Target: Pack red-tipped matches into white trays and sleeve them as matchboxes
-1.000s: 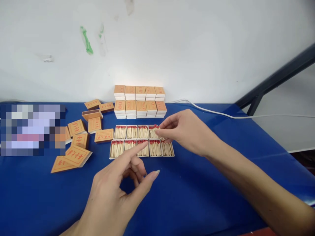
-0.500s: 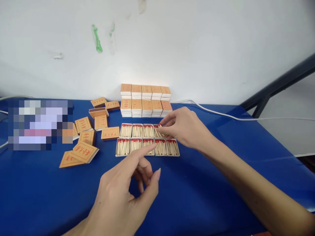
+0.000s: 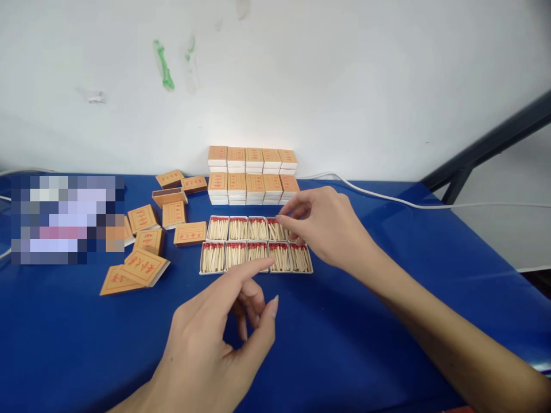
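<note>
Two rows of matchbox trays (image 3: 213,258), packed with red-tipped matches, lie in front of me. My right hand (image 3: 321,221) is over the right end of the back row. Its thumb and forefinger come together at a tray of matches (image 3: 275,230); whatever is between the fingertips is hidden, and the hand covers the end of that row. Lower down, my left hand (image 3: 224,321) hovers in front of the near row, forefinger stretched and thumb apart, holding nothing. The forefinger partly covers the near trays.
Closed matchboxes (image 3: 253,182) stand stacked in two rows against the white wall (image 3: 365,86). Loose orange matchbox sleeves (image 3: 144,267) lie scattered on the left of the blue table (image 3: 344,344). A white cable (image 3: 379,195) runs along the back. A blurred patch (image 3: 69,218) is at far left.
My right thumb has lifted slightly from the matches, closer to the forefinger. The left hand stays nearly where it was. The whole view has shifted a little.
</note>
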`<state>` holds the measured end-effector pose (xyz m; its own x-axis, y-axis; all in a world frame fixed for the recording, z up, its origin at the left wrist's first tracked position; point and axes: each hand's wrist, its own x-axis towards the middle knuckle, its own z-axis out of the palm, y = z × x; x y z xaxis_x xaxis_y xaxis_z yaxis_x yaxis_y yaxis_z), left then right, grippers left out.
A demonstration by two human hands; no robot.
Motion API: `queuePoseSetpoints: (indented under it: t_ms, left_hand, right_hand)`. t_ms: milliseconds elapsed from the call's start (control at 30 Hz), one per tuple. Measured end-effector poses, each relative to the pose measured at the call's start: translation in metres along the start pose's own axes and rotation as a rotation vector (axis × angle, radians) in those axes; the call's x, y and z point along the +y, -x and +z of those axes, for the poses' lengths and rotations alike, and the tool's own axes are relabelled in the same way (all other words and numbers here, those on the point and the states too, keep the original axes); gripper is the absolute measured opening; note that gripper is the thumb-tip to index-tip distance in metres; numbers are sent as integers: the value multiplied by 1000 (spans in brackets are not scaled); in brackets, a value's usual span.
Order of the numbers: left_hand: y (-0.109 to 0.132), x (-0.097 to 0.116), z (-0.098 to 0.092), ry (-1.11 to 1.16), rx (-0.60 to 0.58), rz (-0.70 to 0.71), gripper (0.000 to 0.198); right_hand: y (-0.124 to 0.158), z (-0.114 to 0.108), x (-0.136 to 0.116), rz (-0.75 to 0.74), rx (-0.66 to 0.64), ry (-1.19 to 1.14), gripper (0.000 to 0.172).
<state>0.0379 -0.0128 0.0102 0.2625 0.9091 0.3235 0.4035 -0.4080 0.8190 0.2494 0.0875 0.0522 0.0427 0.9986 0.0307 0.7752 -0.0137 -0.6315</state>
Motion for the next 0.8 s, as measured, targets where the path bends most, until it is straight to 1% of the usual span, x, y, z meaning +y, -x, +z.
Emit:
queuePoseSetpoints:
  t_ms: [100,333,467,633,800]
  left_hand:
    - [2,1,0,-16,1,0,35]
    - [1,3,-2,-49,6,24,33]
    - [1,3,-3,-70,8,28,35]
    - [1,2,-2,-113,12,65,35]
    - [2,3,-4,-157,17,100,35]
  right_hand:
    - [2,4,-1,-12,5,30,7]
    - [1,12,2,-11,-30,40,7]
    - [0,12,5,7,-28,39,11]
    - [2,7,6,1,-24,13,14]
    - [7,-3,12,-9,-48,-27,10]
